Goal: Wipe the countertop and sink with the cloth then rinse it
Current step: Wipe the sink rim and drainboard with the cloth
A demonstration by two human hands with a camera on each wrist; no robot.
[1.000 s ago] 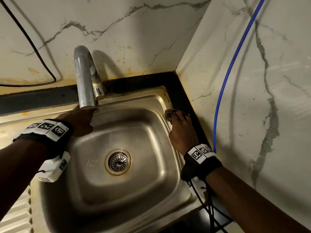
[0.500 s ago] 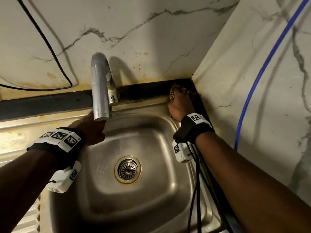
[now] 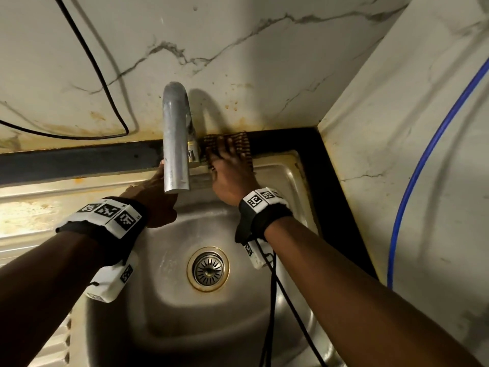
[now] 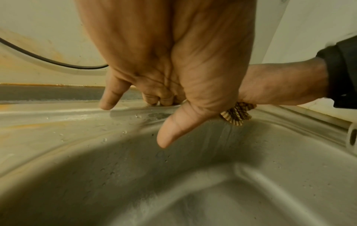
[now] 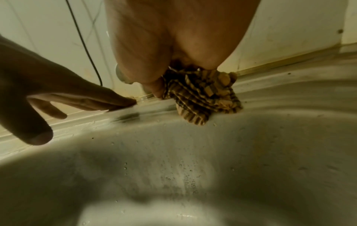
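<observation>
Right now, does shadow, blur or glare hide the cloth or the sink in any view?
Head view: sharp but dim, the tap casts a shadow on the wall, and the wide lens bends edges. Left wrist view: the left hand fills the top, and the sink below is soft and shadowed. Right wrist view: the cloth reads clearly, the right hand above it is blurred, with glare low in the sink.

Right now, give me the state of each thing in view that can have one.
tap, no water running from the spout.
cloth, on the back ledge right of the tap base, pressed under the right hand.
sink, holds no water, droplets on its walls.
drain strainer, seated in the drain.
left hand, empty, fingertips touching the sink's back rim.
right hand, fingers spread flat on the cloth.
</observation>
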